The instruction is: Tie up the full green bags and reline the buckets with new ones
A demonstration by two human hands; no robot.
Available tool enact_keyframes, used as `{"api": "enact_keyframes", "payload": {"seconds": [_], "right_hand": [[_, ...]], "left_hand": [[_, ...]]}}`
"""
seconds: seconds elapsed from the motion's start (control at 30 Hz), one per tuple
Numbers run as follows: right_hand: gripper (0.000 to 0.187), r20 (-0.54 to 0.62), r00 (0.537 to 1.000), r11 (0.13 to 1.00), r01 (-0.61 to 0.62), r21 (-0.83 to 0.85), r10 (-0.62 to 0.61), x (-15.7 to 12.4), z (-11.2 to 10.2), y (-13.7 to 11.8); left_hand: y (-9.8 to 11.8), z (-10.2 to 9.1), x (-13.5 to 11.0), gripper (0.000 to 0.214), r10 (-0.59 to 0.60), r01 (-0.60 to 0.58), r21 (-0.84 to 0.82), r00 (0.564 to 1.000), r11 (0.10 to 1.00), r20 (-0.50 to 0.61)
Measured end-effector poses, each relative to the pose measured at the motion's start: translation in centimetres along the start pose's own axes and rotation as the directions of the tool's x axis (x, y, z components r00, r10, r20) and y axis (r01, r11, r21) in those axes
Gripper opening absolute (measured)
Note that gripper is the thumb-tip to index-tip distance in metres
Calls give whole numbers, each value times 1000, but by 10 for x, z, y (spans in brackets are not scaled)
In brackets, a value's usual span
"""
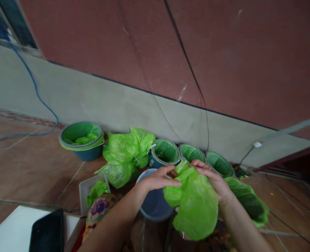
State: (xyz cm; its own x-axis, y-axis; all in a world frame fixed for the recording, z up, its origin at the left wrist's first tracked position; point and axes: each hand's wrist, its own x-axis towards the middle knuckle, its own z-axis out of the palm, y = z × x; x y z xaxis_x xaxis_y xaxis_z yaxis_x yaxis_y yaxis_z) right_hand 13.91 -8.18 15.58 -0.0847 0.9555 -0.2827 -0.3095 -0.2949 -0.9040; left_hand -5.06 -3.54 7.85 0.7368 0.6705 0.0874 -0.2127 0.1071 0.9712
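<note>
Green plastic bag (197,206) hangs btwn & below L fingers (165,170) and R fingers (204,168): L loosely gripping its L edge, R gripping its upper R side. Pale bucket (155,206) just below L fingers; lined bucket (158,163) beyond. Bag looks thin, prob. clingy: pinch 1 layer, ease folds apart slowly, don't yank, might tear.

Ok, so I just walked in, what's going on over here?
A person is holding a crumpled green plastic bag between both hands, the left hand at one side and the right hand at the other. A pale bucket stands beneath the left hand. Along the wall are green-lined buckets, with bulging green bags among them.
</note>
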Motion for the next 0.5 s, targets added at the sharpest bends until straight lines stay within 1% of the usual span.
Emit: {"api": "enact_keyframes", "payload": {"seconds": [0.07,0.17,0.23,0.27,0.33,0.4,0.43,0.47,0.5], "right_hand": [[21,21,1000,998,-15,-61,16,-10,-2,6],[25,-5,999,987,-34,-159,34,-23,-6,18],[28,-48,999,978,-24,-207,14,-31,-13,26],[29,-78,997,973,-15,-230,-3,-35,-20,29],[31,-155,986,959,19,-281,-65,-42,-38,35],[34,-254,955,938,58,-342,-151,-48,-63,42],[36,-313,927,924,81,-373,-207,-50,-76,46],[37,-381,886,911,101,-399,-266,-52,-87,51],[38,-449,834,900,120,-420,-321,-54,-96,57]], "left_hand": [[0,8,-3,32,-27,25,-78,999,997,-20],[-4,13,-7,29,-143,134,-158,988,978,-50],[-7,11,-11,28,-190,172,-167,977,971,-97],[-8,8,-13,27,-196,172,-167,971,971,-139],[-9,-1,-18,24,-190,154,-162,954,975,-234],[-10,-11,-22,21,-190,150,-150,933,977,-305],[-12,-15,-24,21,-195,154,-146,924,977,-328],[-13,-18,-25,22,-198,155,-150,917,977,-345],[-15,-20,-25,23,-198,148,-163,911,976,-361]]}}
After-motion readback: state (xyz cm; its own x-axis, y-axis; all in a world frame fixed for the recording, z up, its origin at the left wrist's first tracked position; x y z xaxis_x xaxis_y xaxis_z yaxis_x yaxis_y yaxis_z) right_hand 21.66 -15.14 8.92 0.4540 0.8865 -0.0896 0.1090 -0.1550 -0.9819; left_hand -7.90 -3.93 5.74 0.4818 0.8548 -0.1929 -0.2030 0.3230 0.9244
